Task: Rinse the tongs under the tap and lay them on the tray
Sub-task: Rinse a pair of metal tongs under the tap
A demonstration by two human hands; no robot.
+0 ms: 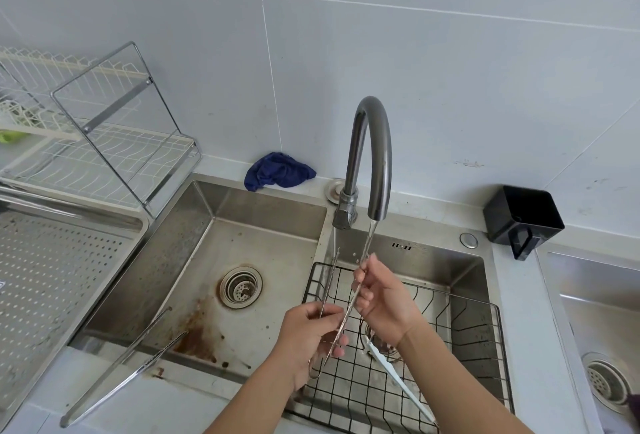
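Bright, even, diffuse daylight; source not identifiable. Soft, faint shadows only, under the faucet (372, 156) and dish rack (104, 143). Mild sheen on the sink (242, 226) steel, no blown glare. Strong wide-angle bending of wall tile lines (270, 53) and counter edges. Slightly soft overall; smeared detail at the corners.

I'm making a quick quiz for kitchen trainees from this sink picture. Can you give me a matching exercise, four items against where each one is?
Items:
1. blue cloth
2. black container
3. second pair of tongs
4. wire basket

Places:
A. in the right-hand sink basin
B. on the counter at the wall, behind the left basin
C. across the front edge of the left basin
D. on the counter right of the tap

Pairs: 1-B, 2-D, 3-C, 4-A
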